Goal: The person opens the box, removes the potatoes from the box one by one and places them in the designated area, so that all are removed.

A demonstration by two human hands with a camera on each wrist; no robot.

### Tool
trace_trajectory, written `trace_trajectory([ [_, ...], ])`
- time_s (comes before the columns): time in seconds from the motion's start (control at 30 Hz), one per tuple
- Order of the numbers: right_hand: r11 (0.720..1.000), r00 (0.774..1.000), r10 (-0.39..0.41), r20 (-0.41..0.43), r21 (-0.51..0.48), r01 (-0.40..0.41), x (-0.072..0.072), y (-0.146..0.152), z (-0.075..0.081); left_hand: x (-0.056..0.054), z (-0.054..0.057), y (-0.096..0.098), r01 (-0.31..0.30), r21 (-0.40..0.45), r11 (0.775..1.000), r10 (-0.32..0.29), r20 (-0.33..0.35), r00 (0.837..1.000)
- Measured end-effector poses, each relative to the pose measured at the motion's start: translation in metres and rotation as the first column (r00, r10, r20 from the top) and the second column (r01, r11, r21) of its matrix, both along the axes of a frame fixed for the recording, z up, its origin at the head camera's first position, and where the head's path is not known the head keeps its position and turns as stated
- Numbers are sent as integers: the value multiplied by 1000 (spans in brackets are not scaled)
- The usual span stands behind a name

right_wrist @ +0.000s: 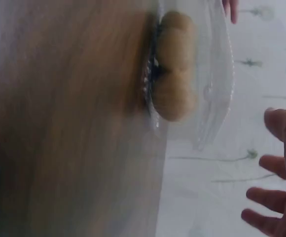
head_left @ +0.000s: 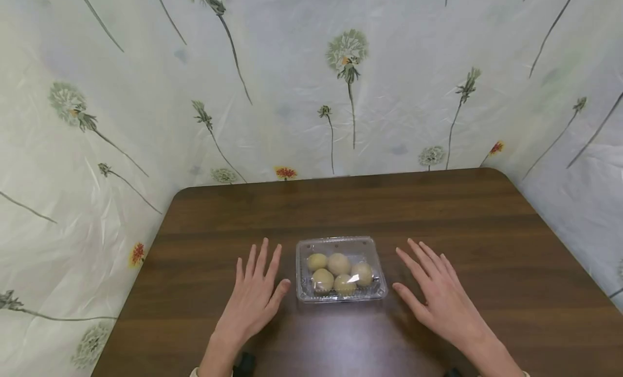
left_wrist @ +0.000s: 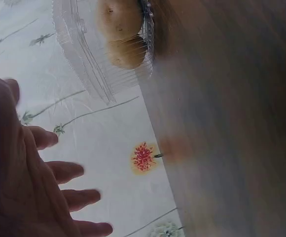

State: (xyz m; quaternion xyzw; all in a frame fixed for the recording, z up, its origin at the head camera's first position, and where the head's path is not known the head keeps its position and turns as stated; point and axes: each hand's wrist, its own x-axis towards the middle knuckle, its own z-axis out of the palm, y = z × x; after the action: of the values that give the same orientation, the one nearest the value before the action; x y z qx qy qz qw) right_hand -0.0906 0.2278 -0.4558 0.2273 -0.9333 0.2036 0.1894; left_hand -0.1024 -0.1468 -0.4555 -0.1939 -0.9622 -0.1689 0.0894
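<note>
Left hand (head_left: 252,298): any contact would best be made level and gently, I judge, thumb and fingers meeting the thin left wall together; its grip is spread wide, with hold of nothing; the fingers point far, straight and fanned, while the thumb angles right, just beside the box but apart from it; it appears raised over the desk (head_left: 219,215)
Clear plastic box (head_left: 360,251): sits on the desk between the two hands, about midway, and appears closed; the thin walls look likely to buckle under a hard squeeze, so light, even pressure low on both sides seems wise
Round pieces (head_left: 339,264): five, pale and potato-like, inside the box, three along the near side and two farther back; they may roll if the box tips, so keeping it flat should help
Right hand (head_left: 438,296): best matched to the left in height and pace, I judge, to avoid skewing the box; its grip is likewise wide, holding nothing; the fingers reach far and left, nearly straight, with the thumb just off the box's right side
</note>
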Motion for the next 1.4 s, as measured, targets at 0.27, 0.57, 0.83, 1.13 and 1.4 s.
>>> trace_trajectory([
  [0.27, 982, 967, 150, -205, -85, -170, -4, -16, -5, 7, -6, 8, -102, 412, 905, -17, 275, 961],
  [0.57, 943, 929, 286, -235, -100, -316, -4, -42, -10, 6, -22, 16, -421, 782, 460, -362, 598, 715],
  [0.83, 946, 938, 315, -143, -32, -323, 0, -60, -12, 2, -26, 14, -531, 768, 358, -421, 641, 643],
  [1.13, 955, 940, 295, -172, 18, -296, -6, -70, -12, 2, -28, 13, -566, 767, 302, -472, 636, 610],
  [1.4, 943, 909, 334, -249, 81, -324, -10, -72, -14, 3, -35, 21, -558, 780, 285, -438, 623, 648],
])
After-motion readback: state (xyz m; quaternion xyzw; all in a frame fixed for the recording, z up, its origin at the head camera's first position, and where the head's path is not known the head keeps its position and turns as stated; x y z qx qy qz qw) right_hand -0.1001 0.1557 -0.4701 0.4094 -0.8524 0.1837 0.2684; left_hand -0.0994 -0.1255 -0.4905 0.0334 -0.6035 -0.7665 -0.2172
